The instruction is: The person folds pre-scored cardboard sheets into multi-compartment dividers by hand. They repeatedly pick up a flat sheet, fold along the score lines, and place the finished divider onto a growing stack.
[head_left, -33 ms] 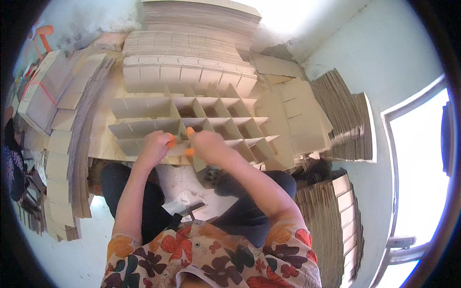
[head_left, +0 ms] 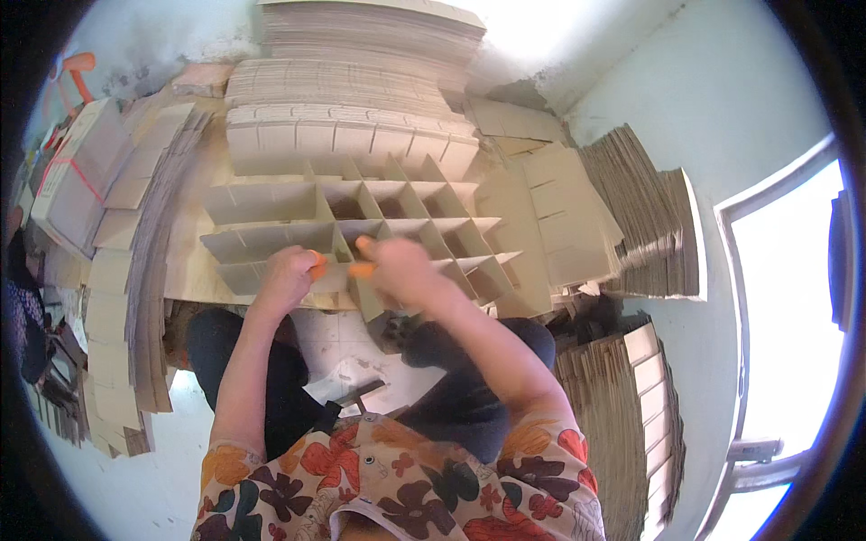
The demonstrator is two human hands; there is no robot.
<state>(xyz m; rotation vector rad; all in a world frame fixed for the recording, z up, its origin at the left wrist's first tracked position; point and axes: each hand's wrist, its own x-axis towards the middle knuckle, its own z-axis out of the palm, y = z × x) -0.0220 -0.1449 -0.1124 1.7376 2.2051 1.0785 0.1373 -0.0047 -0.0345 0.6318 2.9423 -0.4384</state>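
Short-sleeved floral top (head_left: 397,491) in cream, red, orange and dark brown; dark trousers (head_left: 271,379); bare forearms; orange covers on fingers (head_left: 362,269).

We see a matt cardboard grid (head_left: 361,225), rough corrugated stacks (head_left: 640,216) at right, and our floral cloth shirt (head_left: 397,487) near.

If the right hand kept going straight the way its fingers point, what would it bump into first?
The right hand points up and away over the cardboard grid. It would probably meet the upright cardboard strips of the grid just ahead first, then the stack of cardboard sheets behind; depth is hard to judge.
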